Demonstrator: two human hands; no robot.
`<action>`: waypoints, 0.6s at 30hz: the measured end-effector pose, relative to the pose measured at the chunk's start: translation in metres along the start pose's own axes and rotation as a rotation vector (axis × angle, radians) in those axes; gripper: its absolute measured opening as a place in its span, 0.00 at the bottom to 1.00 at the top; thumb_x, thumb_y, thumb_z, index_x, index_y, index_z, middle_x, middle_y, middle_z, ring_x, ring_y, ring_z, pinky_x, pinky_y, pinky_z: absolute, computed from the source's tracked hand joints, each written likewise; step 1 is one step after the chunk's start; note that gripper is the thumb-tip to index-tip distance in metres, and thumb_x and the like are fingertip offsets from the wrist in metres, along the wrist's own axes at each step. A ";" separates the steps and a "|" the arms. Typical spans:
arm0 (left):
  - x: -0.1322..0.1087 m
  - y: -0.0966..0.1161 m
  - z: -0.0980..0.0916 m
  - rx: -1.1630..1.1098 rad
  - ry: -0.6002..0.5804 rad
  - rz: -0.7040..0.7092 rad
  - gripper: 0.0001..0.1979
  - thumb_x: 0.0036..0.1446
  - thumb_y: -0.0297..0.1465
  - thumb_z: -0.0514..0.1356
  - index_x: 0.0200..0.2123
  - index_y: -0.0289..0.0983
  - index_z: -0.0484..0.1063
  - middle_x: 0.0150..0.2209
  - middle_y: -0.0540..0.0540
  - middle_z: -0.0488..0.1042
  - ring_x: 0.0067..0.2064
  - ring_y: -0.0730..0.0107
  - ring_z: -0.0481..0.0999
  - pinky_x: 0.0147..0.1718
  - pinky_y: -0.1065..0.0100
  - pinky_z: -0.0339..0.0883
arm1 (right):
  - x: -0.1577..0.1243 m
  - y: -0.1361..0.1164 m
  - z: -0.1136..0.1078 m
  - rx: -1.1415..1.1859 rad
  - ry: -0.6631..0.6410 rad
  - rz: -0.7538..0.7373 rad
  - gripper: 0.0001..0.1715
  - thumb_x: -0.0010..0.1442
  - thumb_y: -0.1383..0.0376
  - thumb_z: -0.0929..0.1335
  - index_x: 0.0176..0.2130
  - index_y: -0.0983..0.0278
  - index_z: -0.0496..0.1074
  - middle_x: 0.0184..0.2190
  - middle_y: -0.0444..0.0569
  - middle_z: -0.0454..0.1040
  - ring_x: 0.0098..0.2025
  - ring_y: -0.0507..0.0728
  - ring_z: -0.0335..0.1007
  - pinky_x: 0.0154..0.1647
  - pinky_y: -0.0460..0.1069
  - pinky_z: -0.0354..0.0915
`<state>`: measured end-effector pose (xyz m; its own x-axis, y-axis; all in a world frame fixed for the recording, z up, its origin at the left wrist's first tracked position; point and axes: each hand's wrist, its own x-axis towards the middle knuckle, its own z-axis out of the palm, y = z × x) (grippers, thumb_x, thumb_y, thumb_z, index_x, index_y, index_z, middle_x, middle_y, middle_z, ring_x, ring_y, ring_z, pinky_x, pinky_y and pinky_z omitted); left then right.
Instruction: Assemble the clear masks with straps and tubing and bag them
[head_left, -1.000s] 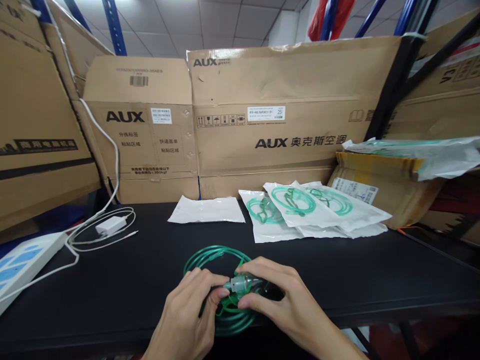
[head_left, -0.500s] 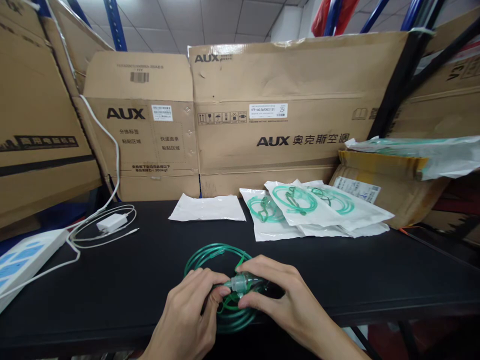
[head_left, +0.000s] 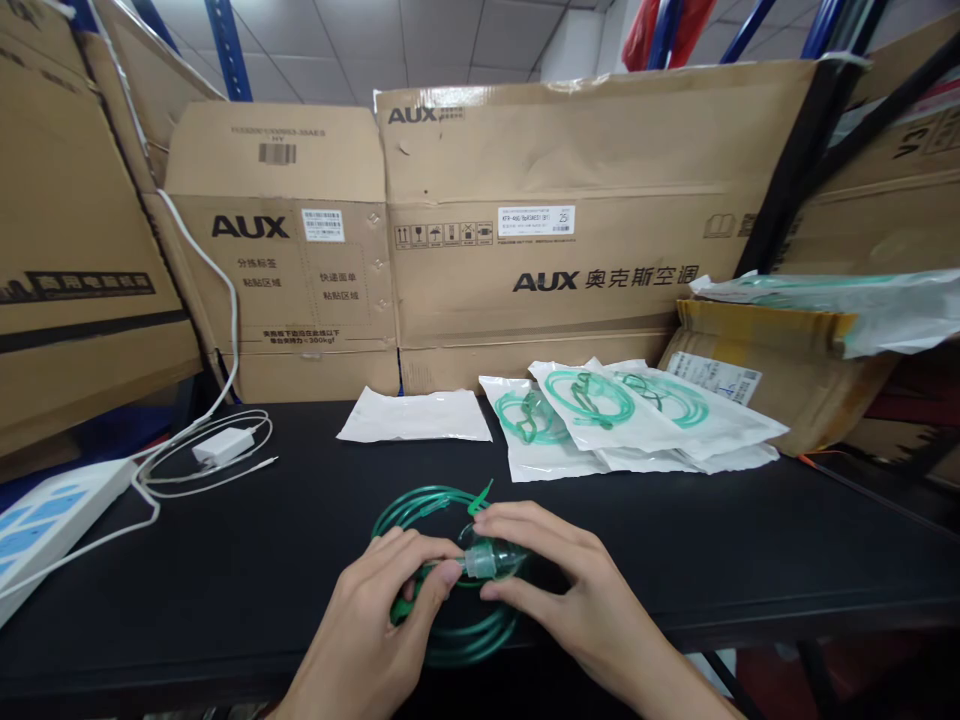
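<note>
Near the table's front edge, my right hand (head_left: 544, 560) is closed around a clear green oxygen mask (head_left: 506, 558), thumb below and fingers above. The mask's pale connector (head_left: 477, 562) points left. My left hand (head_left: 401, 590) pinches the tube end at that connector between thumb and forefinger. Whether the tube is seated in it I cannot tell. Coiled green tubing (head_left: 469, 645) lies on the table under and behind both hands. A green strap end (head_left: 480, 497) sticks up behind the mask. Much of the mask is hidden by my right fingers.
Several white pouches (head_left: 645, 450) with green tubing lie at the back right, beside an open carton (head_left: 757, 350). A flat white pouch (head_left: 415, 415) lies at the back middle. To the left are a white adapter (head_left: 223, 446) with cable and a power strip (head_left: 67, 520).
The mask and its connector have shifted slightly right and turned a little. The green strap end now stands higher, and a green part shows under my left fingers. Both hands keep their hold.
</note>
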<state>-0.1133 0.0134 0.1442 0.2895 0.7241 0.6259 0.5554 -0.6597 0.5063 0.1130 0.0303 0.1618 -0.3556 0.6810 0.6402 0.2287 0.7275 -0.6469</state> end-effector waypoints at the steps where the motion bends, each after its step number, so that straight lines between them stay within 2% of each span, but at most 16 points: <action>1: 0.001 0.000 0.000 -0.008 -0.013 -0.019 0.09 0.75 0.33 0.57 0.42 0.45 0.77 0.36 0.52 0.82 0.33 0.66 0.79 0.40 0.65 0.71 | -0.001 0.000 0.000 -0.013 0.004 -0.017 0.23 0.59 0.72 0.79 0.53 0.56 0.82 0.52 0.49 0.83 0.53 0.59 0.81 0.56 0.49 0.75; 5: 0.001 -0.002 -0.003 -0.018 -0.082 -0.083 0.14 0.75 0.37 0.56 0.39 0.44 0.80 0.34 0.50 0.82 0.35 0.64 0.80 0.34 0.68 0.71 | -0.004 0.002 0.003 -0.092 0.011 -0.079 0.24 0.62 0.74 0.78 0.55 0.55 0.80 0.54 0.49 0.81 0.55 0.58 0.79 0.57 0.49 0.74; 10: 0.002 -0.005 -0.009 0.013 -0.192 -0.100 0.13 0.74 0.38 0.57 0.44 0.44 0.83 0.34 0.49 0.82 0.37 0.62 0.80 0.37 0.68 0.72 | -0.006 0.004 0.003 -0.163 -0.015 -0.170 0.23 0.65 0.75 0.74 0.57 0.59 0.77 0.55 0.53 0.79 0.55 0.57 0.79 0.58 0.48 0.74; 18: 0.004 -0.002 -0.009 -0.114 -0.210 -0.109 0.14 0.76 0.35 0.56 0.41 0.45 0.81 0.32 0.53 0.77 0.36 0.67 0.75 0.39 0.68 0.63 | -0.005 0.007 0.003 -0.125 -0.001 -0.198 0.25 0.62 0.73 0.77 0.57 0.60 0.75 0.52 0.51 0.81 0.54 0.57 0.79 0.58 0.47 0.73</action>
<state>-0.1207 0.0152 0.1511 0.3950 0.8101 0.4333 0.5038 -0.5854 0.6352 0.1134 0.0322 0.1526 -0.4056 0.5236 0.7492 0.2648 0.8518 -0.4520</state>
